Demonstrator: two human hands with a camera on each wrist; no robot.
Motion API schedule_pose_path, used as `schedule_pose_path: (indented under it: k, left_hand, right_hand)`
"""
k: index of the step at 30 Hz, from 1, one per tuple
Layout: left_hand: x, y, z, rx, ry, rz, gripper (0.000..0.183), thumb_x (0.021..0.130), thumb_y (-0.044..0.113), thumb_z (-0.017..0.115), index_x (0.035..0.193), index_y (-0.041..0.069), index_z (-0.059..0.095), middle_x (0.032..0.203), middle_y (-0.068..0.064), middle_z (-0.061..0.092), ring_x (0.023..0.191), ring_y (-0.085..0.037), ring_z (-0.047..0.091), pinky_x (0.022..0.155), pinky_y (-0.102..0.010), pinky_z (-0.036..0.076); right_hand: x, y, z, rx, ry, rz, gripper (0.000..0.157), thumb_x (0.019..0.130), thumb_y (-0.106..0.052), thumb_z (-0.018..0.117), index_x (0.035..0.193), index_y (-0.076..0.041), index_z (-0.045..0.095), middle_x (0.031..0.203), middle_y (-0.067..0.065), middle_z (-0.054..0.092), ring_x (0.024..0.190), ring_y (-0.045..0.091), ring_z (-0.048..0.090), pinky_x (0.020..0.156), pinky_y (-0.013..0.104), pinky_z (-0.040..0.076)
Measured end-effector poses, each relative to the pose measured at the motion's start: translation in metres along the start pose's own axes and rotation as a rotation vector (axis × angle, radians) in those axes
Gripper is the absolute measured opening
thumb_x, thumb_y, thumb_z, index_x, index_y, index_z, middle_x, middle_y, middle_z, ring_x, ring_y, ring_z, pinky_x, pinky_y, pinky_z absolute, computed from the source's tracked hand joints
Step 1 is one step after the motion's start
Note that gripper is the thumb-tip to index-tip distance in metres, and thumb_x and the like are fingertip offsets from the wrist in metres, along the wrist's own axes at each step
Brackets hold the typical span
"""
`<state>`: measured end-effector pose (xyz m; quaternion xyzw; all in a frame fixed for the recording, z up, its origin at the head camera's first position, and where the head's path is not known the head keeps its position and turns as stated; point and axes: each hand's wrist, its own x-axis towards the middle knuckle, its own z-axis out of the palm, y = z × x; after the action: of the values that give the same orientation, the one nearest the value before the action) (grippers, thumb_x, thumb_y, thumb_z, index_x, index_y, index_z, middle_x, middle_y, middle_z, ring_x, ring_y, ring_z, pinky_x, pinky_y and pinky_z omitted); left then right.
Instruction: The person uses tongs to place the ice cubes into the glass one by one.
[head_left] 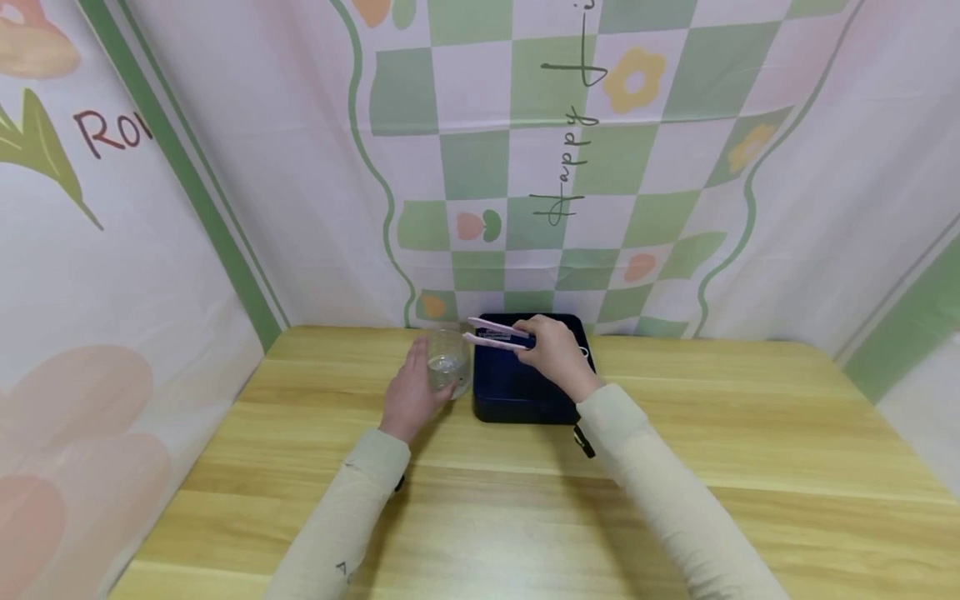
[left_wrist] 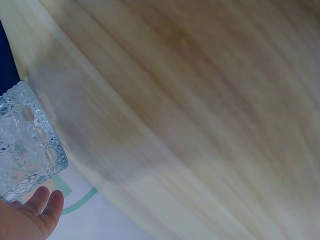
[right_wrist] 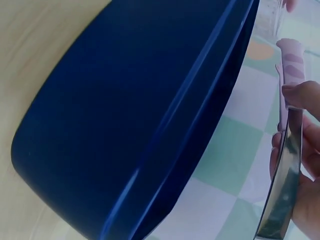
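I am steadying the glass tumbler (head_left: 448,350) with my left hand (head_left: 412,390), its fingers wrapping round the left side while the thumb is pressing the near face. The tumbler is standing upright on the table (head_left: 480,500), just beside the left wall of the dark blue box (head_left: 525,410). Something clear is glinting low in the glass, but I cannot tell whether it is contents or only the thick patterned base.

With my right hand (head_left: 555,354) I am gripping metal tongs (right_wrist: 294,135), fingers and thumb closing on either side. The pink tips are pointing left, hanging near the tumbler's rim at the box's left edge. They are standing slightly apart, and I am seeing nothing between them.

I judge that I am in the middle of a tong transfer involving the glass and the box; which way it is running, these views are not telling me. The next move is probably calling for bringing the tips over the tumbler's mouth, keeping them level and clear of the rim, while my left fingers are keeping the glass from tipping.
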<state>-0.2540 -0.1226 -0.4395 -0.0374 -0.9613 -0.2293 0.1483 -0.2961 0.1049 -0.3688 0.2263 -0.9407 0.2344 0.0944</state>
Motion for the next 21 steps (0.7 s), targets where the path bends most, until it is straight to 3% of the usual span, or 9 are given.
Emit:
schedule_pose_path:
  k: [7, 14, 21]
  left_hand:
    - [0.001, -0.001, 0.002, 0.013, 0.001, -0.007, 0.094, 0.078, 0.036, 0.077, 0.147, -0.001, 0.025, 0.146, -0.02, 0.042, 0.11, -0.039, 0.061, 0.089, -0.05, 0.057]
    - [0.001, -0.001, 0.001, 0.009, -0.023, -0.022, 0.095, 0.079, 0.036, 0.076, 0.148, 0.0, 0.023, 0.15, -0.019, 0.037, 0.114, -0.039, 0.059, 0.093, -0.05, 0.055]
    - [-0.001, 0.002, -0.001, 0.01, -0.012, -0.013, 0.094, 0.079, 0.036, 0.076, 0.148, -0.001, 0.024, 0.15, -0.02, 0.038, 0.111, -0.039, 0.061, 0.09, -0.05, 0.057]
  right_hand:
    - [0.005, 0.009, -0.003, -0.033, 0.004, 0.107, 0.039, 0.082, -0.012, 0.072, 0.119, -0.001, 0.066, 0.109, 0.021, 0.067, 0.09, 0.033, 0.064, 0.077, 0.044, 0.056]
    - [0.008, 0.013, -0.002, -0.07, 0.03, 0.167, 0.037, 0.081, -0.01, 0.07, 0.116, 0.004, 0.066, 0.103, 0.023, 0.066, 0.094, 0.038, 0.063, 0.085, 0.048, 0.055]
    - [0.009, 0.018, 0.002, -0.061, 0.014, 0.228, 0.038, 0.082, -0.009, 0.07, 0.118, 0.004, 0.065, 0.111, 0.024, 0.067, 0.102, 0.038, 0.063, 0.09, 0.048, 0.055]
